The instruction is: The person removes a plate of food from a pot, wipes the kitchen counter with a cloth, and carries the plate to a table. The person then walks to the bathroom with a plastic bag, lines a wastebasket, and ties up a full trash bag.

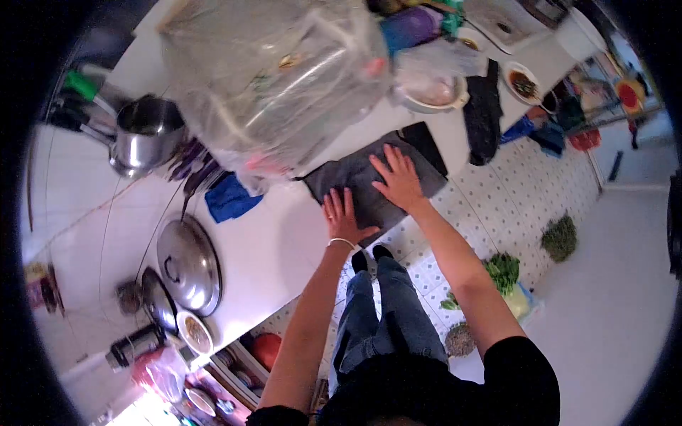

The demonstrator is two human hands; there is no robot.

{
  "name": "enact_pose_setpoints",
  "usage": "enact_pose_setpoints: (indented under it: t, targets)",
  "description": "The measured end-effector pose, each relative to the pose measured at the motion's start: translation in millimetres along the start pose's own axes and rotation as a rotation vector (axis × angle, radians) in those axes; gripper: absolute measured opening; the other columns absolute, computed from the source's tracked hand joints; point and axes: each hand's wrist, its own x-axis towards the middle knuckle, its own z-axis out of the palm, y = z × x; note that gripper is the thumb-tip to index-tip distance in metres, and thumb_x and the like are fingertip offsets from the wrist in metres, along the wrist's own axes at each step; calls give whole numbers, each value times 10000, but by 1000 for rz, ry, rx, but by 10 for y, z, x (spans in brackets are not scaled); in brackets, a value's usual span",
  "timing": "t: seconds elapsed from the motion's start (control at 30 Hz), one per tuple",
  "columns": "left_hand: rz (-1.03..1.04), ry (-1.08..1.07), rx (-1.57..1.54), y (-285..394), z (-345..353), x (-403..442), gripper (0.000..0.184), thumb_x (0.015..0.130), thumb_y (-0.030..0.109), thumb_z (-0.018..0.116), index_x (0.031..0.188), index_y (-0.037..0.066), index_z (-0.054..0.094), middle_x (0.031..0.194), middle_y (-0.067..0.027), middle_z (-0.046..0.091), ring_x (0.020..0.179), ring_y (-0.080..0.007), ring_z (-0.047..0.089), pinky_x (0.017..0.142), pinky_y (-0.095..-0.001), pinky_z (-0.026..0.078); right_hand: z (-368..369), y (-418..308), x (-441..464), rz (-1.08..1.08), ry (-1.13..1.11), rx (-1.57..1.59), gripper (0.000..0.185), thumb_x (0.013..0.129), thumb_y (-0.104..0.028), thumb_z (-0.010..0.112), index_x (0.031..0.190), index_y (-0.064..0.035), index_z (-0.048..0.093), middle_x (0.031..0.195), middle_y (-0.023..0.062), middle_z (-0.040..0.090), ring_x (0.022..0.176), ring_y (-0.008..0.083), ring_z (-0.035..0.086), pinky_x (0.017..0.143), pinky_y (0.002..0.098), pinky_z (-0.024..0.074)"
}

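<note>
Rests L grip (344,221) & R grip (399,181), both spread apart & clamped on nothing, upon dark cloth (364,202) near edge of surface (273,245), prob. in order to keep it flat.

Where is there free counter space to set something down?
The broadest bare patch of counter lies between the metal lid, blue cloth and left hand. A thin strip shows between plastic sheet and dark cloth. Crowded: around the saucepan.

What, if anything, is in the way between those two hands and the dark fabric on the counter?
Nothing visible: the left hand and right hand both rest on the dark fabric. The clear plastic lies beyond them.
</note>
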Motion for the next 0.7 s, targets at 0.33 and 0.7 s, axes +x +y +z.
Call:
enact_pose_setpoints:
  t: [0.33, 0.7]
  targets:
    - [-33, -118, 166, -1265, -169, -1056, 1219, 453, 793, 509, 1372, 114, 85, 1408, -201, 32, 1298, -361, 42, 1037, -464, 55, 476, -1562, -579, 122, -67, -143, 654, 797, -487, 453, 1339, -179, 253, 1358, 245, 185, 1261, 389, 163, 988, 540, 127]
    - [-163, 158, -2, -2363, 114, -1574, 662, 750, 152, 517, 1343, 161, 222, 1410, -77, 164, 1297, -231, 167, 1030, -459, 164, 887, -2220, -599, 20, -114, 347, 766, 747, -206, 568, 1354, -65, 124, 1388, 202, 134, 1290, 349, 96, 1013, 502, 81]
